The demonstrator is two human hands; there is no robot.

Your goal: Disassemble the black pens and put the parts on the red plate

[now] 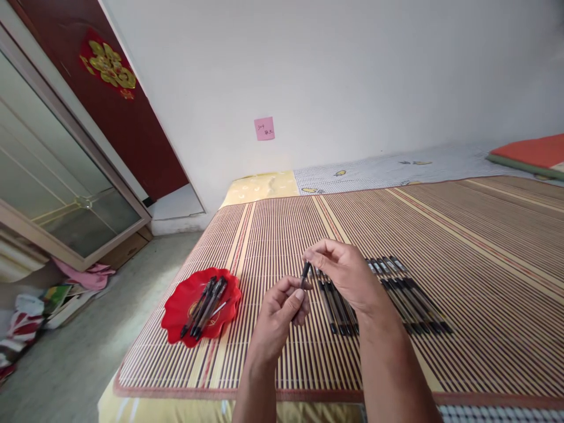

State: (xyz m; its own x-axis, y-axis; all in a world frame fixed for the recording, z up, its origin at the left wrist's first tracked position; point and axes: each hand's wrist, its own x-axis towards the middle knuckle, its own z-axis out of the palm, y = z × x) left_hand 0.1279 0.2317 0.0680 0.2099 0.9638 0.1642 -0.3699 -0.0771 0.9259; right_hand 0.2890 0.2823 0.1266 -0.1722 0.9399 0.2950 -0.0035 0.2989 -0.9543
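Holding a slim, dark pen with a black end (305, 271) slightly aslant at the centre of the frame, the left hand (284, 302) closes its grip around the lower part, while the right hand (343, 270) pinches the upper end between thumb and fingertips. At lower left, a red, scalloped-edged plate (171, 314) bears several dark-bodied, black-capped pens (205, 305). Right of centre, partly hidden by the right arm, similar pens in side-by-side rows (418, 305) lie on a brown-and-cream striped, slatted mat (317, 367).
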